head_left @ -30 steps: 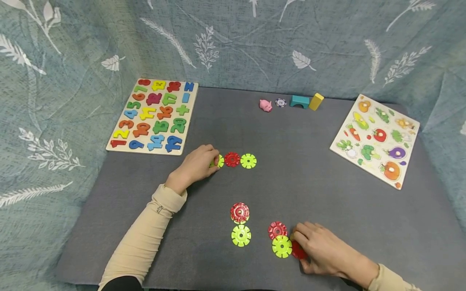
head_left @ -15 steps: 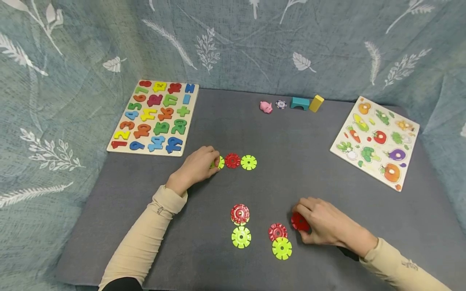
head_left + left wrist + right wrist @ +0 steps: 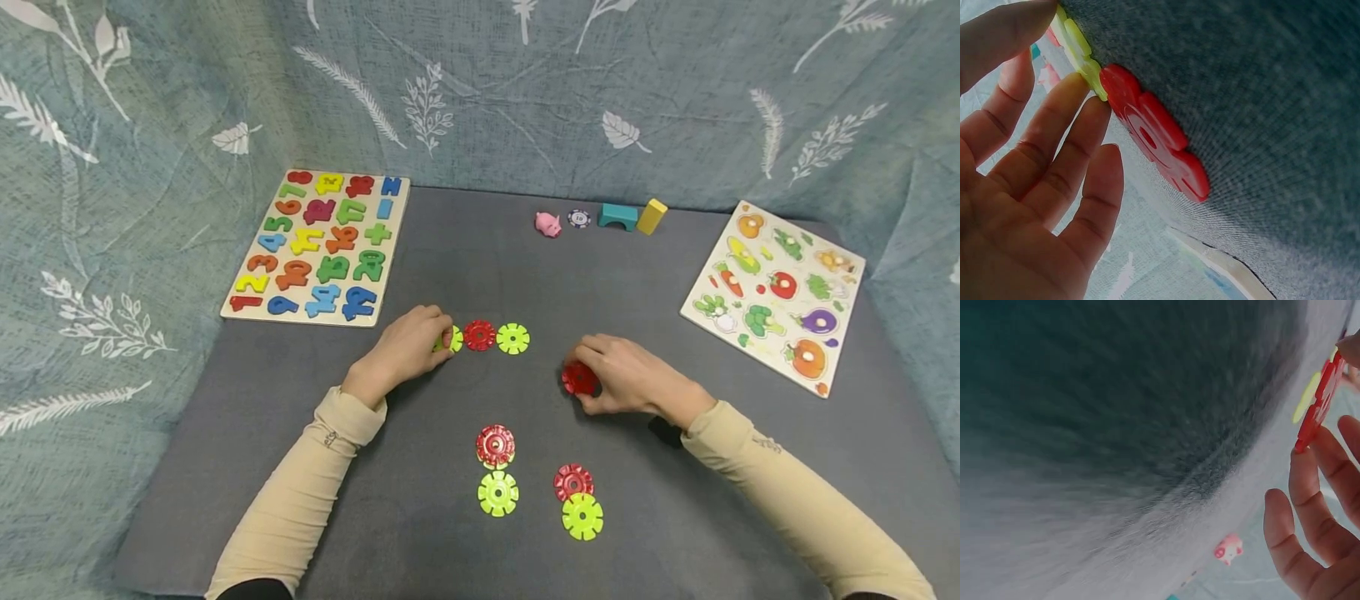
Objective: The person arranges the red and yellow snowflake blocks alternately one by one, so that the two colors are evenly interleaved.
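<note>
My left hand (image 3: 408, 342) pinches a yellow-green notched disc (image 3: 454, 338) at the table, between thumb and fingertips. Right of it, a red notched disc (image 3: 479, 335) and another yellow-green one (image 3: 513, 338) continue the row. The left wrist view shows a further red disc (image 3: 1154, 134) at the row's other side, hidden under my hand in the head view. My right hand (image 3: 630, 377) holds a red notched disc (image 3: 577, 378) by its edges, raised on edge in the right wrist view, to the right of and nearer than the row.
Nearer me lie a red disc stacked over yellow-green (image 3: 495, 446), a yellow-green disc (image 3: 498, 493), and an overlapping red (image 3: 573, 482) and yellow-green pair (image 3: 582, 517). Number board (image 3: 315, 250) left, vegetable board (image 3: 776, 296) right. Pig (image 3: 548, 224), chip (image 3: 579, 218) and blocks (image 3: 618, 217) behind.
My right hand has carried the red disc away from beside the near overlapping pair, forward and to the left towards the row. My left hand has stayed in place on its disc.
</note>
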Demonstrator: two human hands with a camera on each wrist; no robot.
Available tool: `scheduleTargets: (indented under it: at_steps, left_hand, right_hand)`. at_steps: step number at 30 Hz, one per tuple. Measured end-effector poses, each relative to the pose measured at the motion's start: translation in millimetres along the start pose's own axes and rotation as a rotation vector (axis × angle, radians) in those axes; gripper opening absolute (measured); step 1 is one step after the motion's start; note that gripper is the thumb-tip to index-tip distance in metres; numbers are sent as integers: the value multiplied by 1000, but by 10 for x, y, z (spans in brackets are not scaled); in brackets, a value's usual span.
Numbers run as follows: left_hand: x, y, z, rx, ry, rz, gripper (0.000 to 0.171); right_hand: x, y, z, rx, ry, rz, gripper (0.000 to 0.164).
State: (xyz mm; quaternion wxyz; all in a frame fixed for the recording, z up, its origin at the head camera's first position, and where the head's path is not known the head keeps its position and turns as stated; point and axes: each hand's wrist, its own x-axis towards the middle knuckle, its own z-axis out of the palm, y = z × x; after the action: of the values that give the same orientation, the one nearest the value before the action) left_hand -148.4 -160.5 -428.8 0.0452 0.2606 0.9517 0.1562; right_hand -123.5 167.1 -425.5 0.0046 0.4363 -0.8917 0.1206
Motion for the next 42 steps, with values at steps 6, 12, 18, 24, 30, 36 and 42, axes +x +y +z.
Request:
scheduleTargets:
  at_steps: [6, 12, 18, 24, 30, 36, 42]
  left_hand:
    - [-3, 0, 7, 6, -2, 1, 21]
    - [3, -10, 5, 10, 6, 12, 21]
    - [-4, -7, 8, 4, 8, 5, 21]
    - [4, -22, 24, 6, 16, 14, 21]
    - [14, -15, 19, 2, 4, 7, 20]
    - [22, -15, 15, -2, -11, -6, 19]
    - [14, -15, 6, -5, -8, -2, 19]
  right_hand:
    - [288, 146, 40, 34, -43, 22, 40]
    - [474, 265, 63, 73, -76, 57, 41]
    - [605, 305, 82, 108, -113, 90, 42]
    - [687, 286, 98, 122, -128, 109, 45]
    - [691, 286, 115, 103, -119, 109, 44]
    - [662, 289, 118, 52, -89, 86, 42]
    - [566, 222, 78, -21, -13, 4, 40]
